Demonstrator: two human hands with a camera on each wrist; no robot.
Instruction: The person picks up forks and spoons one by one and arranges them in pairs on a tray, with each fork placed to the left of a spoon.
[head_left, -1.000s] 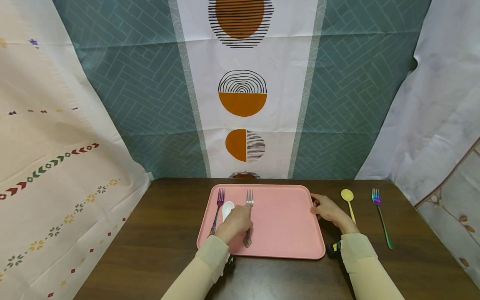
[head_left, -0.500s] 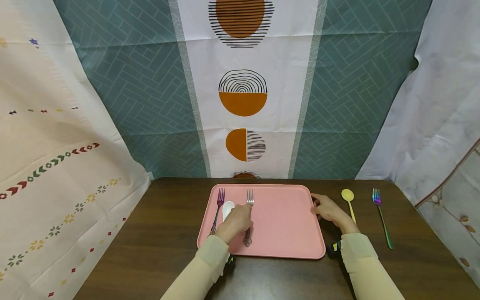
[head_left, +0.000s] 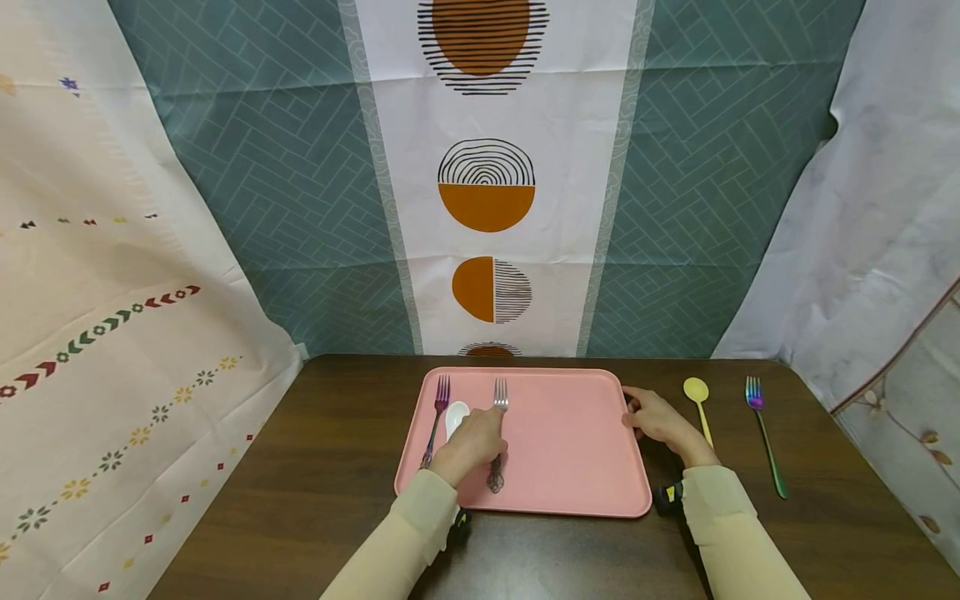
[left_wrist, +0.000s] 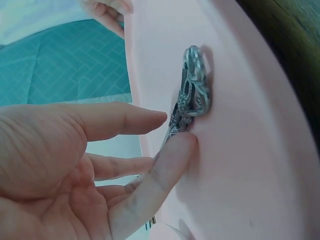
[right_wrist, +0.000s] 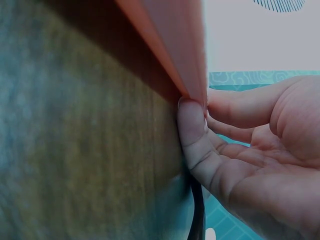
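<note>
A pink rectangular tray (head_left: 566, 442) lies on the dark wooden table. On its left half my left hand (head_left: 471, 443) pinches the handle of a silver fork (head_left: 500, 392); the ornate handle end (left_wrist: 192, 90) shows beyond the thumb and index finger in the left wrist view. Beside that hand on the tray are a white spoon (head_left: 456, 414), partly hidden by it, and a purplish fork (head_left: 440, 396). My right hand (head_left: 662, 422) grips the tray's right rim, its thumb and fingers at the edge (right_wrist: 187, 75) in the right wrist view.
To the right of the tray, a yellow spoon (head_left: 696, 391) lies partly behind my right wrist. Farther right is a rainbow-coloured fork (head_left: 754, 400). A patterned cloth (head_left: 660, 208) hangs behind the table's back edge, with more cloths at both sides.
</note>
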